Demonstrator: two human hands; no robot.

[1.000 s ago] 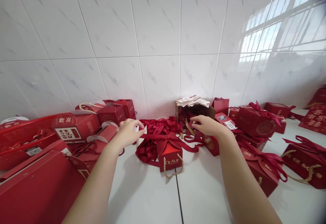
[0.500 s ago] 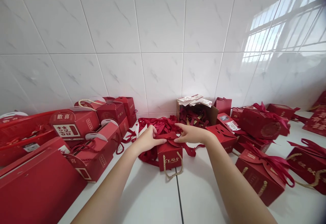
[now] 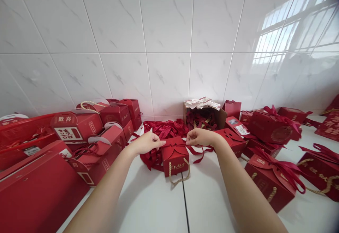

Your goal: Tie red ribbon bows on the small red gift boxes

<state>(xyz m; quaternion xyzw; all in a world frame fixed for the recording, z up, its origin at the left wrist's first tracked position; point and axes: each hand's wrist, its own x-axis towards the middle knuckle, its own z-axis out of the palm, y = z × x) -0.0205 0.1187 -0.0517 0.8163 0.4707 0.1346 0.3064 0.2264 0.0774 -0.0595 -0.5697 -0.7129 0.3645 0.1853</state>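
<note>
A small red gift box with gold lettering and a gold rope handle stands on the white tiled floor in front of me. A red ribbon runs taut across its top. My left hand pinches the ribbon at the box's left edge. At the box's right edge my right hand pinches the other end. Loose ribbon tails trail to the right of the box.
A heap of red ribbons lies behind the box. An open cardboard carton with ribbons and cards stands by the wall. Several red gift boxes crowd the left, and bow-tied red boxes fill the right. The tiled wall rises behind.
My hands came in from the ribbon pile and carton to the small box. They took hold of the ribbon and drew it tight across the box's top.
</note>
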